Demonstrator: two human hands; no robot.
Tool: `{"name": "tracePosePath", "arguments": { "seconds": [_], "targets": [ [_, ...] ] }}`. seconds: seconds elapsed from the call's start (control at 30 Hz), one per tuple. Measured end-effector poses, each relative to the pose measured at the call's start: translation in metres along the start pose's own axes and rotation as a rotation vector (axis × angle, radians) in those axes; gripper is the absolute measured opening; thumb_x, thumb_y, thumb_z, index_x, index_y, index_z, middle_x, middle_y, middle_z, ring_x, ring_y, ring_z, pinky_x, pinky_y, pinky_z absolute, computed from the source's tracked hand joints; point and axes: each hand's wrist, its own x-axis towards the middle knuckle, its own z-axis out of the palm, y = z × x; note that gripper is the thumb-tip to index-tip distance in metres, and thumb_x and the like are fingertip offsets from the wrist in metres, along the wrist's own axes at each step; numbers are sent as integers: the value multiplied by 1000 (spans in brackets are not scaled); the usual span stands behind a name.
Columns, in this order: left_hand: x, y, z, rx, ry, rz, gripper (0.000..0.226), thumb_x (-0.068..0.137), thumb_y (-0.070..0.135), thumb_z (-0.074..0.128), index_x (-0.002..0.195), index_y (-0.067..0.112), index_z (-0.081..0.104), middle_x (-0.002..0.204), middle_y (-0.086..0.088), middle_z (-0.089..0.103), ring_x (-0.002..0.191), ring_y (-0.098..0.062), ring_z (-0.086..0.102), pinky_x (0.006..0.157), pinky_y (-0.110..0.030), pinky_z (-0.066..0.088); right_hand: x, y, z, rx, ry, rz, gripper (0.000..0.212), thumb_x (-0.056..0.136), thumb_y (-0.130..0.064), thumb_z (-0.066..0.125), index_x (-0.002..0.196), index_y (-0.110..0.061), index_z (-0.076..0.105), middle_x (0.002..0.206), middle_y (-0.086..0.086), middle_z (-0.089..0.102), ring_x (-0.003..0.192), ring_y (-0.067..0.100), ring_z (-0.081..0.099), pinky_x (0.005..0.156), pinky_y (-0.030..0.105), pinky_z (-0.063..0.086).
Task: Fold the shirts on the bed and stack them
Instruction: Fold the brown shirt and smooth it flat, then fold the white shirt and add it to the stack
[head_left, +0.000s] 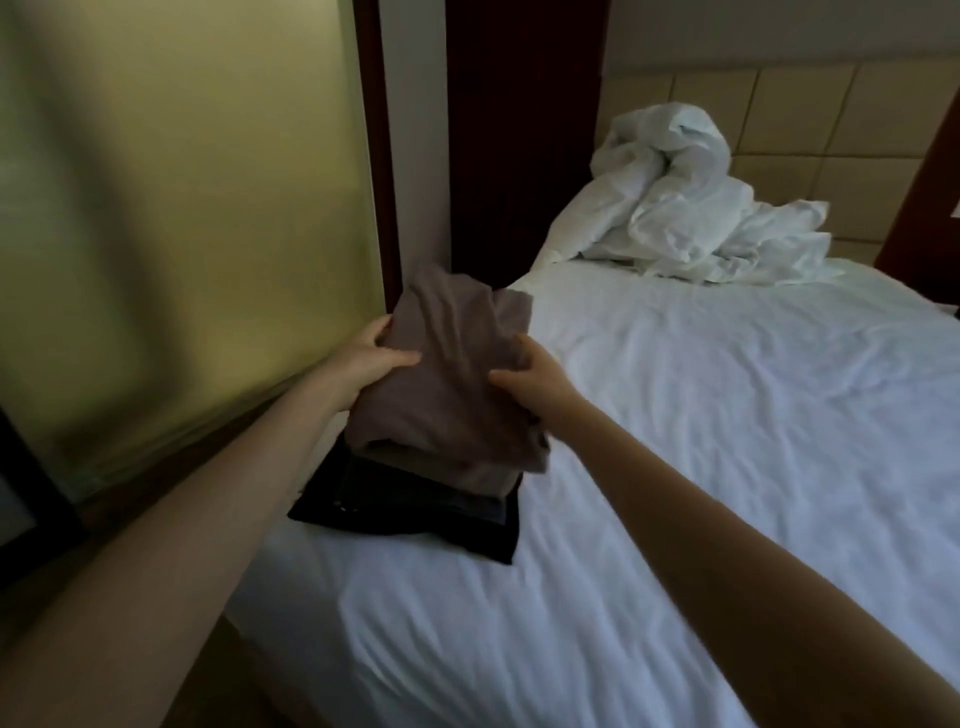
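Over the stack (415, 499), seemingly one shirt (452, 379)

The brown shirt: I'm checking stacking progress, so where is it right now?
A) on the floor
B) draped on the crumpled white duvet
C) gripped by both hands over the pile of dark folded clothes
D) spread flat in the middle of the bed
C: the left hand and right hand both grip the brown shirt right over the pile at the edge of the bed.

Open bed (701, 415) right; panel (182, 234) perhaps crowds left.
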Motion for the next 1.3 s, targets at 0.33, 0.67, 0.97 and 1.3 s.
{"name": "tracePosePath", "arguments": {
  "seconds": [0.33, 0.67, 0.97, 1.3],
  "targets": [
    [25, -81, 26, 980, 0, -275, 53, 99, 45, 13, 149, 37, -3, 159, -8, -3, 143, -37, 6, 114, -53, 10, -18, 86, 79, -412, -84, 138, 75, 85, -64, 46, 145, -48, 5, 155, -11, -18, 144, 28, -4, 113, 48, 14],
    [75, -77, 65, 1013, -145, -9, 49, 95, 60, 8, 143, 55, 0, 159, 10, -7, 144, -34, -9, 109, -68, 1, -15, 92, 75, -386, -120, 159, 94, 73, -69, 57, 144, -50, -1, 154, -11, -21, 144, 30, -2, 113, 47, 14],
    [53, -81, 66, 929, 149, 128, 46, 100, 44, 15, 144, 39, 29, 153, 2, 31, 141, -29, 23, 113, -56, 12, -19, 97, 72, -397, -106, 100, 89, 75, -66, 59, 144, -49, 6, 155, -12, -16, 144, 26, -1, 114, 45, 13],
    [-64, -64, 75, 951, 41, 157, 53, 102, 39, 25, 150, 18, 22, 157, -7, 20, 142, -22, 21, 116, -40, 16, -76, 84, 5, -550, -124, -52, 48, 97, -39, 42, 143, -27, 36, 145, -6, 41, 131, 19, 41, 109, 38, 30]
  ]
}}
